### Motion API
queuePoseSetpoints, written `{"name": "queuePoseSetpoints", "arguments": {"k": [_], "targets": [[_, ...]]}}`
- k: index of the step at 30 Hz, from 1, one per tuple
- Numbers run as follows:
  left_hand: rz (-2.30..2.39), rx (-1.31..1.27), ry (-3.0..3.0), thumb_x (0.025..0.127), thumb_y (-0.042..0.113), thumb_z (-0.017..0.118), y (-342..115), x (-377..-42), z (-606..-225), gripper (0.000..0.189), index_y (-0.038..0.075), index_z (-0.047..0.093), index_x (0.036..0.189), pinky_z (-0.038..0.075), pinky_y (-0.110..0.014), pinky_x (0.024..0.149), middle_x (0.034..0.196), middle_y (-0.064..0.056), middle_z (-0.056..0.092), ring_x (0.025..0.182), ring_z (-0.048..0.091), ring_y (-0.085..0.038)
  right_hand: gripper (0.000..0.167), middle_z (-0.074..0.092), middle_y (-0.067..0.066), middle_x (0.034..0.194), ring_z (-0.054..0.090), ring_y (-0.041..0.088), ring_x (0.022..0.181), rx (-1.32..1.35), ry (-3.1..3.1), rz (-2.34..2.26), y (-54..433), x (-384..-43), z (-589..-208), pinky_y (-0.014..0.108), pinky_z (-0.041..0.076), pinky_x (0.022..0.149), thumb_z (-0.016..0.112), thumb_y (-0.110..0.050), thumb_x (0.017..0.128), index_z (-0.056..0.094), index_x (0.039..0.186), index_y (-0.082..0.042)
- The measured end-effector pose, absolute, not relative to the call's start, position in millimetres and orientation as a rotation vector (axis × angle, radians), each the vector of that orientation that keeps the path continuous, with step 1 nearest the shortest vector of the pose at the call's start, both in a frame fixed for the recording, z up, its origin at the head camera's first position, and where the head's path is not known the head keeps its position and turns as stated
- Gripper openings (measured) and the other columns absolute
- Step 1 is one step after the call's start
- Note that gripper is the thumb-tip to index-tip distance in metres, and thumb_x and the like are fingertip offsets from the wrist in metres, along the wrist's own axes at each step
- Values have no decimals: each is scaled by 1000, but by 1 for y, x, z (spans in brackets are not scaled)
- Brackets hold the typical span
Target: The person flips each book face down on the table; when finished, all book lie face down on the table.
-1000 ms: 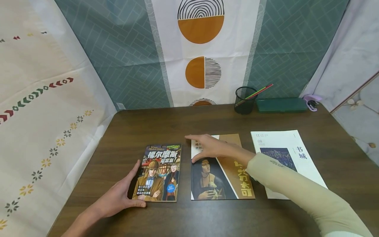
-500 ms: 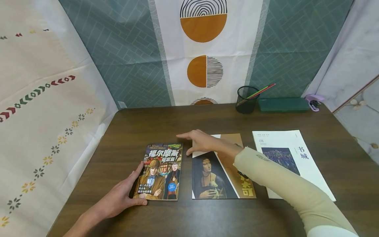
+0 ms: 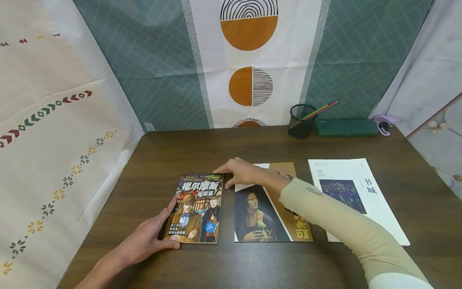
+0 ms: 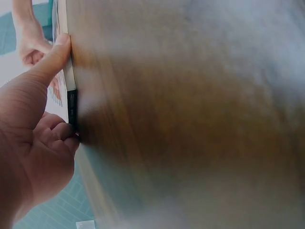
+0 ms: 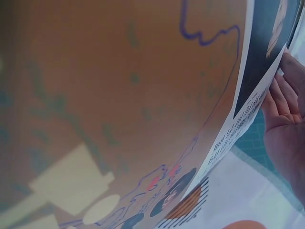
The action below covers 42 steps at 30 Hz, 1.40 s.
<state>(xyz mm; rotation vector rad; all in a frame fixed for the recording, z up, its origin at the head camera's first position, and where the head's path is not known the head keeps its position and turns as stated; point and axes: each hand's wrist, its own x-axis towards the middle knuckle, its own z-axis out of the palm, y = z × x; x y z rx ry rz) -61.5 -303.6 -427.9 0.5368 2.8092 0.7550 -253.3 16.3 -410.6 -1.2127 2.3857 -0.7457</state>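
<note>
A narrow strip of table (image 3: pixel 228 224) runs between the Sherlock Holmes book (image 3: pixel 196 212) and the Lady with an Ermine book (image 3: pixel 254 218), just below the right thumb; a broader stretch reaches from the left fingers to the table's left edge, another from the right fingertips to the back edge. Back there, well beyond the right fingers, stand a mesh pencil cup (image 3: pixel 300 126) and a green case (image 3: pixel 346 127). The left hand (image 3: pixel 146 237) has thumb and index spread wide, touching the Holmes book's lower corner and left edge. The right hand (image 3: pixel 242 170) arches over the Ermine book, thumb and index well parted, index tip at the Holmes book's upper right corner; contact I can't tell.
</note>
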Motion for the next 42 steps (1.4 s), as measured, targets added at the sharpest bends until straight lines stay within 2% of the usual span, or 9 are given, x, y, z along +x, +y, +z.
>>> {"name": "queuePoseSetpoints", "arguments": {"k": [10, 14, 23, 29, 36, 42], "targets": [[636, 631, 2866, 88, 65, 77, -305, -65, -427, 115, 7, 20, 170, 49, -56, 107, 166, -21, 36, 141, 52, -38, 61, 67, 9, 142, 66, 23, 130, -1209, 2397, -776, 14, -255, -413, 34, 54, 104, 85, -12, 89, 64, 147, -9], [584, 727, 2918, 89, 66, 76, -306, -67, -427, 112, 4, 27, 168, 53, -53, 103, 163, -20, 42, 137, 56, -34, 57, 68, 9, 141, 67, 23, 128, -1211, 2411, -787, 14, -256, -414, 34, 55, 103, 84, -13, 90, 66, 145, -10], [460, 965, 3042, 87, 60, 83, -309, -72, -428, 100, 2, 46, 159, 63, -45, 84, 144, -21, 63, 114, 73, -30, 52, 70, 8, 138, 68, 23, 126, -1206, 2409, -835, 14, -258, -413, 34, 56, 102, 84, -12, 91, 70, 141, -10], [369, 1143, 3086, 88, 59, 82, -311, -75, -427, 88, 2, 58, 151, 64, -40, 73, 137, -19, 68, 104, 76, -28, 50, 70, 9, 137, 69, 23, 124, -1218, 2396, -850, 16, -258, -413, 32, 57, 100, 83, -13, 92, 70, 140, -9], [469, 1259, 3120, 89, 52, 84, -314, -77, -421, 76, 5, 64, 146, 64, -38, 71, 135, -12, 71, 101, 77, -24, 57, 69, 7, 140, 68, 22, 126, -1226, 2414, -776, 15, -258, -414, 34, 56, 103, 87, -17, 89, 69, 143, -11], [526, 1212, 3164, 88, 45, 86, -313, -79, -412, 69, 11, 67, 145, 63, -38, 70, 131, -8, 74, 98, 77, -20, 66, 65, 6, 145, 63, 24, 132, -1237, 2465, -648, 14, -254, -414, 36, 55, 104, 89, -22, 87, 65, 148, -15]]}}
